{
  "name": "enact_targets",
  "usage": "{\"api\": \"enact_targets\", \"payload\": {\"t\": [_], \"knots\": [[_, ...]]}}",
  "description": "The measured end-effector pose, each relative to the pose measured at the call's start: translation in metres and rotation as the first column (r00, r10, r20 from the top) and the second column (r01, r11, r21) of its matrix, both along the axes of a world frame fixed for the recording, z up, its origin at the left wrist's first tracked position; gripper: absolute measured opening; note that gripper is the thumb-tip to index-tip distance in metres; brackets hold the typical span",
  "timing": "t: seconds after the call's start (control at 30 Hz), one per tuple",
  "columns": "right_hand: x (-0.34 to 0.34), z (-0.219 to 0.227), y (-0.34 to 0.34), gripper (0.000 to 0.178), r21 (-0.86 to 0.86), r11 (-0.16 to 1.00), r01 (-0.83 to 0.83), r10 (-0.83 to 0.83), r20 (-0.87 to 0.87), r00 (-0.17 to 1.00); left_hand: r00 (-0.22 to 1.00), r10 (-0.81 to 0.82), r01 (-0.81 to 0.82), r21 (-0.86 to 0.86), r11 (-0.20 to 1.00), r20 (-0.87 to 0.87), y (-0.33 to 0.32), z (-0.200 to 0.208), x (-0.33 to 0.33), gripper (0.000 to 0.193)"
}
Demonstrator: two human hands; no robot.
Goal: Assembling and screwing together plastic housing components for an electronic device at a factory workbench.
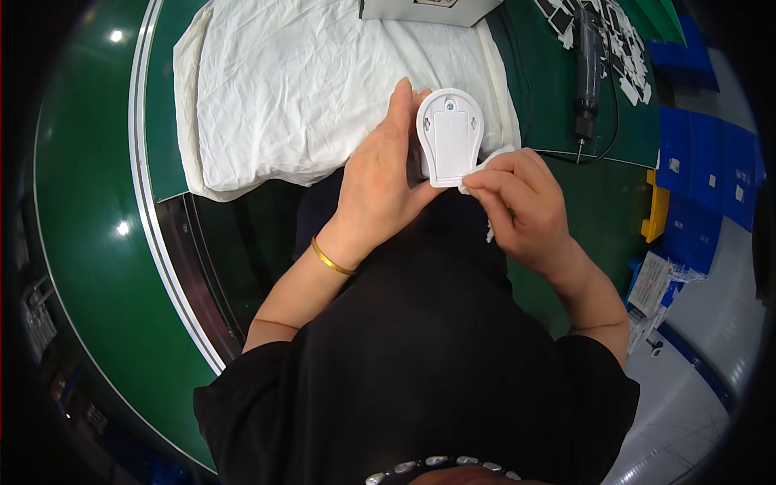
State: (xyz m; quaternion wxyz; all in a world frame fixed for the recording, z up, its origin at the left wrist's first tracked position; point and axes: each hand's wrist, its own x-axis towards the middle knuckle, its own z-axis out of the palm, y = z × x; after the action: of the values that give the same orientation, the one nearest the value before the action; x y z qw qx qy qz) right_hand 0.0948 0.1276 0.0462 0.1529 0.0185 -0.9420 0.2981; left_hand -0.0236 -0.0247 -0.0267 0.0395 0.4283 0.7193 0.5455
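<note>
A white plastic housing (450,141), rounded at the far end and narrower toward me, is held up in front of my body. Its visible face has a rectangular panel, a screw hole near the rounded end and a small slot on each side. My left hand (380,174) grips it from the left, thumb at the near end and fingers along the side. At the near right corner, my right hand (521,198) pinches a white cloth (495,156) against the housing's edge. Part of the cloth hangs below those fingers.
A white cloth-covered pad (299,89) lies on the green table just beyond my hands. A light box (432,10) stands at its far edge. To the right are a black electric screwdriver (587,77) with a cable and several white-and-black parts (626,52). Blue bins (711,162) stand farther right.
</note>
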Motion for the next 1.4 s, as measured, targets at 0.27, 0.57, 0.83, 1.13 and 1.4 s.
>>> {"api": "enact_targets", "payload": {"t": [0.27,0.57,0.83,1.13,1.4], "knots": [[-0.004,-0.009,-0.010,0.019,0.016,0.998,0.062,-0.060,-0.079,0.995,0.999,-0.022,0.023,-0.024,0.999,0.034,-0.002,-0.002,-0.002,0.111],[-0.004,-0.007,-0.014,0.019,0.010,1.000,0.006,-0.005,-0.073,0.997,1.000,-0.030,0.030,-0.021,0.999,0.004,-0.002,-0.002,-0.003,0.110],[-0.037,-0.001,0.011,0.014,0.023,0.993,0.118,-0.113,-0.152,0.982,1.000,-0.008,0.007,0.037,0.999,0.027,0.000,0.001,-0.002,0.111],[-0.050,-0.011,-0.021,0.019,0.115,0.989,0.089,-0.061,-0.229,0.971,0.994,-0.038,0.043,-0.045,0.998,0.099,-0.004,-0.003,-0.003,0.111],[-0.064,-0.012,-0.019,0.016,0.101,0.987,0.123,-0.096,-0.239,0.966,0.997,-0.031,0.030,0.011,0.999,0.076,-0.001,0.001,-0.002,0.109]]}}
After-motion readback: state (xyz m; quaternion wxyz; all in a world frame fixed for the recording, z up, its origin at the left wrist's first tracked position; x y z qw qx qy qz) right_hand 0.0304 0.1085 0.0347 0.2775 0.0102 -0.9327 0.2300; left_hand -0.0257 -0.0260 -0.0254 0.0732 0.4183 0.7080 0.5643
